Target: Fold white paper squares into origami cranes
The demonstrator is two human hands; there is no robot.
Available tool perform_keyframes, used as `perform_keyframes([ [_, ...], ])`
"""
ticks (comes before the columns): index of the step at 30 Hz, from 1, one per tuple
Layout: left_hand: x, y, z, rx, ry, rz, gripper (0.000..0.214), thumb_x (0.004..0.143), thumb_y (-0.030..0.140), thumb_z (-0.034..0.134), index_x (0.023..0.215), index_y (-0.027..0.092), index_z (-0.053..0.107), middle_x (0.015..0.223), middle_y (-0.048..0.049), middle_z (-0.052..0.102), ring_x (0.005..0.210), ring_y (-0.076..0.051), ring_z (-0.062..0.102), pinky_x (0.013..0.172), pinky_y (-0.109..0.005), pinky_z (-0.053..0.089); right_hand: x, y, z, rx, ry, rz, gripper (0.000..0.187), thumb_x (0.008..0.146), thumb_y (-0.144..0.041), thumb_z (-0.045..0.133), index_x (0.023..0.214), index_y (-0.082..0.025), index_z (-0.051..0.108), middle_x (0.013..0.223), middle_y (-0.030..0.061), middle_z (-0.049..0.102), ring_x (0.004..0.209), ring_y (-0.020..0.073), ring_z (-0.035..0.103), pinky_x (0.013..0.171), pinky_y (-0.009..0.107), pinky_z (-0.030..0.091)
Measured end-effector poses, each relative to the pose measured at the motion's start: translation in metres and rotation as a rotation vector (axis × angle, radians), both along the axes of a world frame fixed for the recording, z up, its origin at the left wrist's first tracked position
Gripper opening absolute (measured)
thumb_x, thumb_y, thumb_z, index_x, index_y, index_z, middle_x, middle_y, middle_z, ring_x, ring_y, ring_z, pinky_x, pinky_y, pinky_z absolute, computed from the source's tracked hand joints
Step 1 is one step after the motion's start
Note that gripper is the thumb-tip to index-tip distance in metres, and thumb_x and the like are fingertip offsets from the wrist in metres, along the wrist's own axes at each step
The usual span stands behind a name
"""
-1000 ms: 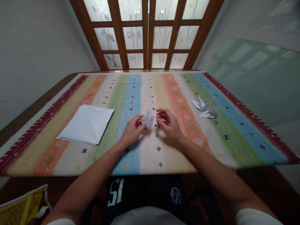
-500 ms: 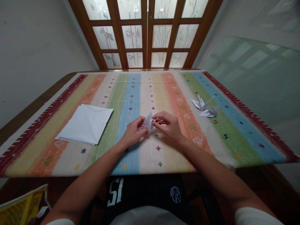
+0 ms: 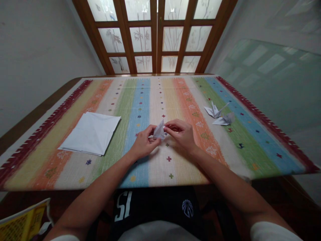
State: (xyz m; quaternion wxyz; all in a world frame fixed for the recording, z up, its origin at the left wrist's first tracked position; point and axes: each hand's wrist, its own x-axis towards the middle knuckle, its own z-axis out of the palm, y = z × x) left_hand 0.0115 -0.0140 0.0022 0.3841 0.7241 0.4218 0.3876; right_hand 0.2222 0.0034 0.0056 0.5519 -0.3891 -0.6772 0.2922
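Note:
Both my hands are together over the middle of the striped cloth. My left hand point(image 3: 144, 142) and my right hand point(image 3: 181, 135) pinch a small folded piece of white paper point(image 3: 159, 131) between their fingers. Its point sticks up, and a thin flap pokes out to the left. Part of the paper is hidden by my fingers. To the left lies a stack of white paper squares point(image 3: 89, 133) with crease lines. Two white origami cranes point(image 3: 218, 113) lie to the right, out of reach of my fingers.
A striped, multicoloured cloth point(image 3: 160, 167) with a red border covers the wooden table. A wooden door with frosted glass panes point(image 3: 155, 33) stands beyond it. A yellow booklet point(image 3: 22, 223) lies low at the left, below the table edge.
My right hand has closed in from apart and now pinches the folded paper with my left hand. The paper has tilted slightly, and both hands sit closer together.

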Motion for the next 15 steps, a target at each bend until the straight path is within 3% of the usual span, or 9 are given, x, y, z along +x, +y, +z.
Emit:
perform_keyframes([
  [5,-0.0004,0.0018,-0.0012,-0.043,-0.053,0.014,0.031,0.090,0.037,0.076,0.113,0.020,0.065,0.105,-0.0055,0.076,0.087,-0.018,0.073,0.067,-0.027,0.065,0.0001,0.0003,-0.0008,-0.012,0.005,0.028,0.025,0.089,-0.048,0.087,0.090,-0.023,0.084,0.088,0.0058,0.082,0.075,0.0190,0.077,0.071,0.032,0.066],
  [15,-0.0015,0.0007,0.0001,-0.070,-0.051,0.009,0.026,0.091,0.036,0.076,0.111,0.020,0.068,0.096,-0.0034,0.076,0.080,-0.018,0.073,0.065,-0.029,0.066,0.0027,0.0020,0.0002,0.025,-0.013,0.026,0.023,0.091,-0.044,0.086,0.083,-0.023,0.083,0.081,0.0049,0.081,0.070,0.0179,0.074,0.065,0.030,0.063],
])
